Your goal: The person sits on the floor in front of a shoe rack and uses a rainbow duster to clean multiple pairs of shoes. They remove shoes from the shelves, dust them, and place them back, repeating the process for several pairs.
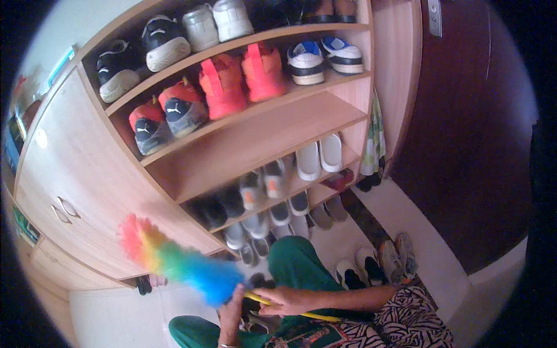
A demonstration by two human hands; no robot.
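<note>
A rainbow-coloured fluffy duster [187, 265] slants across the lower left, its pink tip near the cabinet door. My right hand [283, 301] is closed around its thin yellow handle [322, 317], which runs back towards my lap. At the blue end of the fibres, my left hand [231, 309] grips the duster where fluff meets handle; some of its fingers are hidden. Before me stands a wooden shoe rack [265, 135]. Its upper shelves hold coral-red high-backed shoes [263, 71], Puma sneakers [180, 108] and blue-and-white sneakers [307, 63].
White slip-on shoes [309, 161] occupy a lower shelf. Several pairs lie on the floor, including worn sneakers [398, 256] at right. A cabinet door [87, 174] with two handles adjoins the rack. A dark door [461, 130] stands right, near a hanging cloth [374, 139].
</note>
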